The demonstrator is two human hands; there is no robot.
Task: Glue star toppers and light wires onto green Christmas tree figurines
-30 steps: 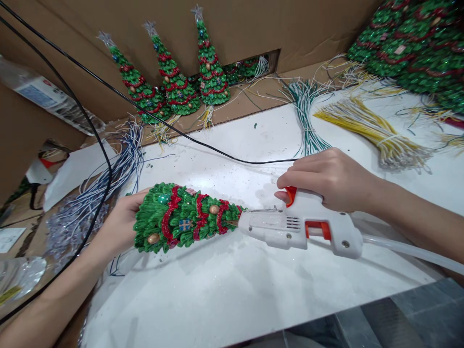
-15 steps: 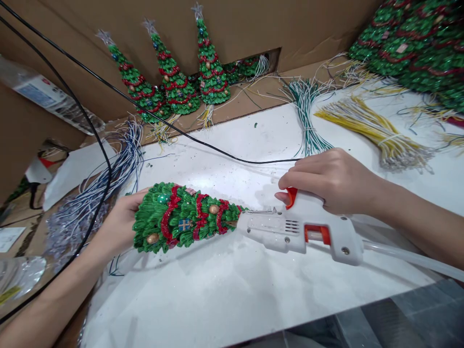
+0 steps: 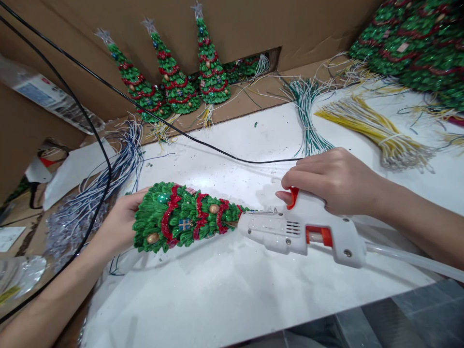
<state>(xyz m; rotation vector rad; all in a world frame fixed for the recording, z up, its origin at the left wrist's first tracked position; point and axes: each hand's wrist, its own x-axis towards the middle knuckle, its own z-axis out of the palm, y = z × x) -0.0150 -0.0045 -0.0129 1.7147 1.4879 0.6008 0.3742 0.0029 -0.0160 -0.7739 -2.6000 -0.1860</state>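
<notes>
Head view, only 1 camera: your left hand (image 3: 119, 224) is wrapped round the wide base of the tree figurine (image 3: 183, 217), which lies on its side just above the white board (image 3: 224, 290), tip toward the glue gun (image 3: 300, 229). Your right hand (image 3: 333, 181) is closed over the gun's handle, 1 finger on the orange trigger (image 3: 292, 197); nozzle sits right at the tree tip, contact itself too small to confirm. Judgement: keep the tree level and locked, squeeze lightly, 1 small bead on the tip only, then pull the nozzle straight back to cut stringing. Keep the glue stick (image 3: 409, 258) trailing behind the gun free. Beyond the tree, 3 finished trees (image 3: 174, 82) stand at the cardboard wall (image 3: 253, 29); black cable (image 3: 203, 142) runs between them and the tree; blue wire bundle (image 3: 108, 183) beside its base.
</notes>
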